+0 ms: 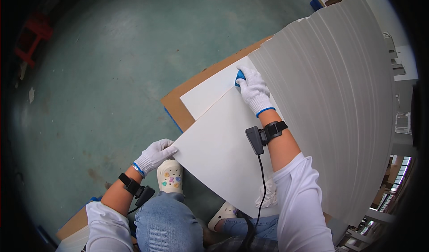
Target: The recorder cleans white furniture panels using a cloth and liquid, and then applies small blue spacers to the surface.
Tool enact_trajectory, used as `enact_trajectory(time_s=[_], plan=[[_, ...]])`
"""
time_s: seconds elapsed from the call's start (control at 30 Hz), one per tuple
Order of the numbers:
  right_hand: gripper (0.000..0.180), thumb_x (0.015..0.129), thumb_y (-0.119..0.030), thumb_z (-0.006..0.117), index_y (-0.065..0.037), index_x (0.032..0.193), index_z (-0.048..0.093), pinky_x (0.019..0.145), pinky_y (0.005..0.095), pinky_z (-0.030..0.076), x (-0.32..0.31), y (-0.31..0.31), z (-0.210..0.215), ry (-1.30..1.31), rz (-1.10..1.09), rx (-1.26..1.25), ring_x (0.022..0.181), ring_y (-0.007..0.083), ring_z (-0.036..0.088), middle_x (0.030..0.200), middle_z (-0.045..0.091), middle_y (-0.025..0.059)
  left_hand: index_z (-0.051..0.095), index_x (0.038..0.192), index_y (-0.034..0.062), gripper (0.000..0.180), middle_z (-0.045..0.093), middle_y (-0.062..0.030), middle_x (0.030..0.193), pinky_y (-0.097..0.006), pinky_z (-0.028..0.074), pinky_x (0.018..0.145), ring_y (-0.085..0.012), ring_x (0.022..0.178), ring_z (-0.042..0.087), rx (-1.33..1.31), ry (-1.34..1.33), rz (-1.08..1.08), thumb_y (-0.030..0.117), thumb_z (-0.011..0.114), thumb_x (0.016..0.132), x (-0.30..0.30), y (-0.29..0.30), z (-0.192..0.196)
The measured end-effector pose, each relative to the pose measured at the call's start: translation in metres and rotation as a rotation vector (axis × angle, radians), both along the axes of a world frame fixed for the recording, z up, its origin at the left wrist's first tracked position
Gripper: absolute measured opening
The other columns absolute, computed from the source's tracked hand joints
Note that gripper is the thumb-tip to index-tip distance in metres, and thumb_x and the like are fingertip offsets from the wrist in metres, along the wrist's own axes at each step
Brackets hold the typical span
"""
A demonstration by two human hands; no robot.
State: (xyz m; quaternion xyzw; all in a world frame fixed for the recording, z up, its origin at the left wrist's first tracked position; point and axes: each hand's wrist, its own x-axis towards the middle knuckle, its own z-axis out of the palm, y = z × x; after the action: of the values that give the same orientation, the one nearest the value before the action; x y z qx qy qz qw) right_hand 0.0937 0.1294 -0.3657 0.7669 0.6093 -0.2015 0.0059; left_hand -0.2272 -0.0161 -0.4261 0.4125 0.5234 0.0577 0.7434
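A white flat sheet (219, 149) lies slanted in front of me, its near part reaching over my legs. My left hand (156, 154), in a white knit glove, pinches the sheet's left corner between thumb and fingers. At its far edge, my right hand (254, 88), gloved the same way, is closed around a small blue block-like piece (239, 77). This piece is beside the sheet's far corner; its exact kind is partly hidden by the fingers. Another white sheet (208, 94) shows underneath, on brown cardboard (178, 103).
A tall stack of pale sheets (326, 95) rises along the right. A crumpled white cloth (268, 196) lies near my right forearm. My cream clog (170, 176) is on the green floor (103, 82). A red frame (33, 37) stands far left. Cables hang from both wrist devices.
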Motion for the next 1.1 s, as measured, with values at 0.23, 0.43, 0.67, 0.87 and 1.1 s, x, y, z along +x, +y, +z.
enact_trajectory(time_s=[0.23,0.43,0.67,0.87,1.1], plan=[[0.040,0.089,-0.021,0.059,-0.020,0.128,0.051,0.100,0.0397,0.043,0.002,-0.004,-0.008,-0.005,0.028,0.061,0.117,0.0318,0.051,0.127,0.054,0.0129,0.060,0.106,-0.0004,0.040,0.064,-0.0036,0.089,-0.027,0.049,0.075,-0.0108,0.079,0.059,-0.013,-0.048,0.028,0.037,0.058,0.092,0.000,-0.001,-0.003],[0.041,0.088,-0.022,0.059,-0.019,0.129,0.050,0.100,0.0411,0.043,0.003,-0.005,-0.005,0.026,-0.080,0.013,0.117,0.0320,0.051,0.127,0.054,0.0127,0.059,0.105,-0.0007,0.041,0.064,-0.0035,0.089,-0.027,0.050,0.074,-0.0105,0.079,0.059,0.003,-0.036,0.015,0.038,0.059,0.092,0.000,0.000,-0.003],[0.040,0.090,-0.027,0.054,-0.023,0.130,0.050,0.100,0.0409,0.041,0.014,-0.011,-0.005,0.148,-0.249,0.026,0.117,0.0336,0.052,0.127,0.056,0.0127,0.058,0.106,-0.0010,0.041,0.064,-0.0039,0.090,-0.028,0.050,0.075,-0.0110,0.080,0.059,-0.002,-0.060,0.021,0.038,0.059,0.092,0.000,0.000,0.001],[0.043,0.090,-0.034,0.053,-0.022,0.131,0.048,0.100,0.0419,0.041,0.026,-0.013,-0.010,0.143,-0.176,-0.066,0.118,0.0328,0.052,0.129,0.055,0.0112,0.057,0.105,-0.0013,0.041,0.063,-0.0039,0.091,-0.028,0.049,0.078,-0.0112,0.083,0.059,-0.014,-0.059,0.030,0.037,0.059,0.092,-0.001,0.001,0.005],[0.043,0.089,-0.031,0.054,-0.020,0.130,0.050,0.100,0.0400,0.041,0.033,-0.012,-0.012,0.185,-0.185,-0.023,0.116,0.0322,0.053,0.125,0.057,0.0129,0.057,0.099,0.0013,0.035,0.061,-0.0024,0.088,-0.028,0.049,0.079,-0.0111,0.082,0.058,0.004,-0.035,0.006,0.035,0.060,0.092,0.004,0.002,0.008]])
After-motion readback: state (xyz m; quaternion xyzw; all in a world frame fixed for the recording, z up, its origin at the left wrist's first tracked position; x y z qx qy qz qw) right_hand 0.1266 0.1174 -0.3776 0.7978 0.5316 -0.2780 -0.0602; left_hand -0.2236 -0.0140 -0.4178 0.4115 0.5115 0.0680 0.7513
